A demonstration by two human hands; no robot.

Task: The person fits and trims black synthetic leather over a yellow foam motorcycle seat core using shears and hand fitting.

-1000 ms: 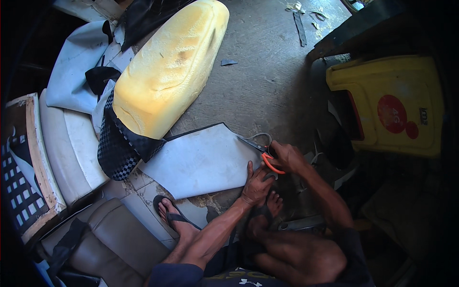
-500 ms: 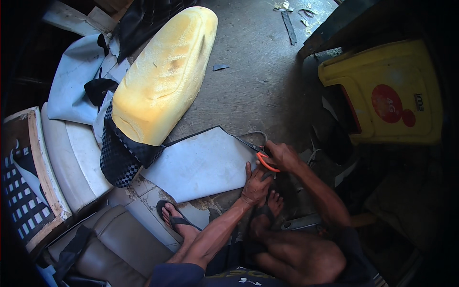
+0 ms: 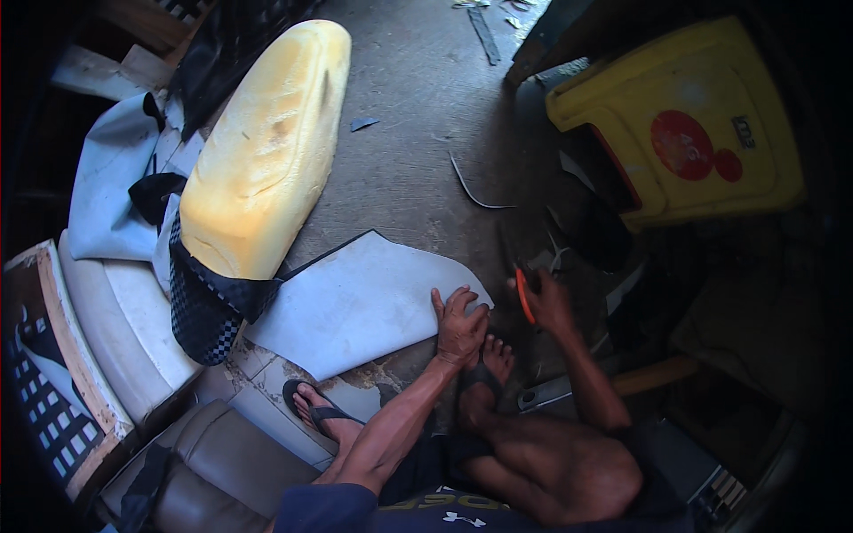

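Observation:
A flat sheet [image 3: 355,302], white on its upper face with a dark edge, lies on the floor in front of me. My left hand [image 3: 462,330] rests at its right end, fingers apart and touching the surface. Just to the right of the sheet, my right hand [image 3: 553,304] is closed around orange-handled scissors [image 3: 526,298]; their dark blades point away from me and are hard to make out. Beyond the sheet, a thin curved strip [image 3: 475,197] lies on the floor. A yellow foam seat [image 3: 267,151] stands at the far left, its near end over black checkered material [image 3: 200,306].
On the left are a white padded piece [image 3: 133,311], a pale folded sheet [image 3: 111,186] and a brown cushion [image 3: 231,462]. To the right stands a yellow plastic stool [image 3: 622,98]. A wooden-handled tool [image 3: 657,376] lies near my right knee.
My right hand with the scissors has moved right, away from the sheet. A thin strip that was by the blades now lies apart on the floor. The view has shifted.

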